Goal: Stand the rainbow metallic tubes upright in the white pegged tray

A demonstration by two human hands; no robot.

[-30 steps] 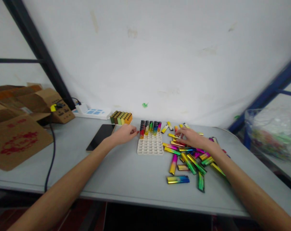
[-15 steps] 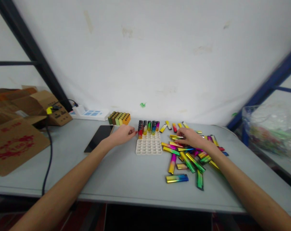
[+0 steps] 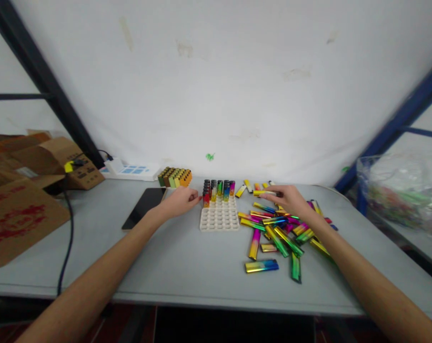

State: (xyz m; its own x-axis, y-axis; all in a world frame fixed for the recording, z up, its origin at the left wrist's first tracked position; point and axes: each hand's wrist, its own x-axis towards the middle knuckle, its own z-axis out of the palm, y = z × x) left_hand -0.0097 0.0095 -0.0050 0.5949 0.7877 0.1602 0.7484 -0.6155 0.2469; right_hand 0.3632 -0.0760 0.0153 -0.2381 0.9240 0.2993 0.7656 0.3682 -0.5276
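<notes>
A white tray with rows of round-edged slots lies on the table; several colourful lighters stand upright in its back rows. My left hand is at the tray's left edge, fingers curled together beside a red lighter; whether it grips anything is too small to tell. Over the back of a loose pile of shiny lighters, my right hand pinches a yellow lighter, which points left toward the tray.
Behind my left hand stands a block of upright lighters. A dark tablet lies on the left, near a power strip, a cable and cardboard boxes. A plastic bag is at the right.
My right hand has lifted slightly from the pile, with a yellow lighter now showing between its fingers. My left hand has stayed beside the tray. The view has shifted slightly.
</notes>
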